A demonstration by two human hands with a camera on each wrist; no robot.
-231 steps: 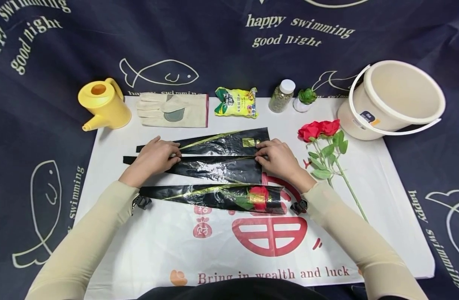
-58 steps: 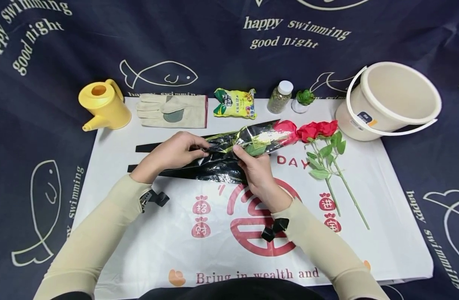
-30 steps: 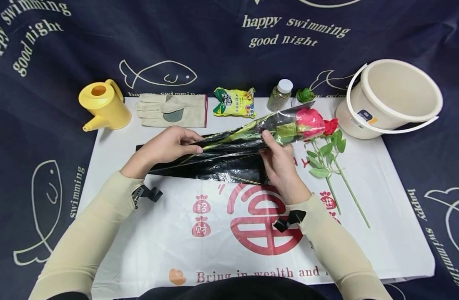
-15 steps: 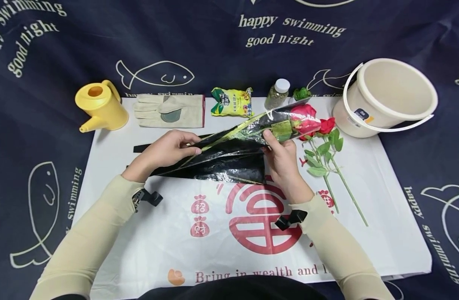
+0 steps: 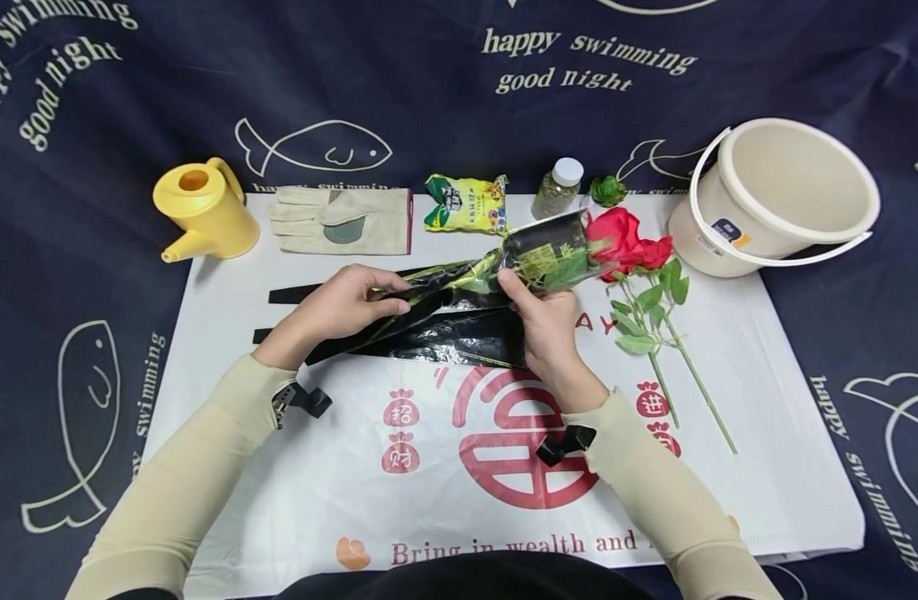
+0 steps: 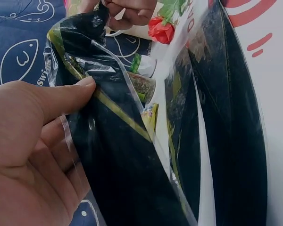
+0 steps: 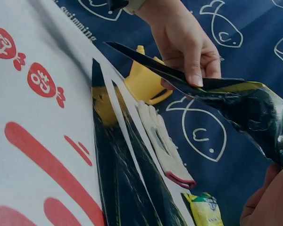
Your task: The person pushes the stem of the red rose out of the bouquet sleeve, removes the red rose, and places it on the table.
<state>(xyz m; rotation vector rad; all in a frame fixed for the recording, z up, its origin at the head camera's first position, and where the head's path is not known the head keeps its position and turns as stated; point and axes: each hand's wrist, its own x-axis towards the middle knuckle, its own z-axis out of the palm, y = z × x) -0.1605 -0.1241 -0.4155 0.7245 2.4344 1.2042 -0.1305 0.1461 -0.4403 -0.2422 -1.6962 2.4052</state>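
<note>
My left hand (image 5: pixel 346 304) pinches the narrow lower end of a black, gold-edged flower sleeve (image 5: pixel 541 254) between thumb and fingers. Farther right, my right hand (image 5: pixel 549 329) holds its wide end, thumb on top. A red rose (image 5: pixel 609 233) shows at the sleeve's mouth, green leaves behind the film. The sleeve is raised, tilted and creased between the hands. Beneath it lie two more black sleeves (image 5: pixel 466 337) on the white sheet. In the left wrist view the thumb presses the sleeve (image 6: pixel 118 155); the right wrist view shows the left hand (image 7: pixel 188 52) gripping the pointed end.
Two loose roses (image 5: pixel 661 333) with long stems lie at the right, near the beige bucket (image 5: pixel 709 225). Along the back stand a yellow watering can (image 5: pixel 214 217), gloves (image 5: pixel 338 221), a yellow packet (image 5: pixel 466 204), a lidded jar (image 5: pixel 558 190) and a small potted plant (image 5: pixel 607 192).
Earlier, the rose's sleeve lay in front and my hands were on the two others. Now both hands hold it raised. Since half a second ago it has been turned and creased, my right hand shifting left.
</note>
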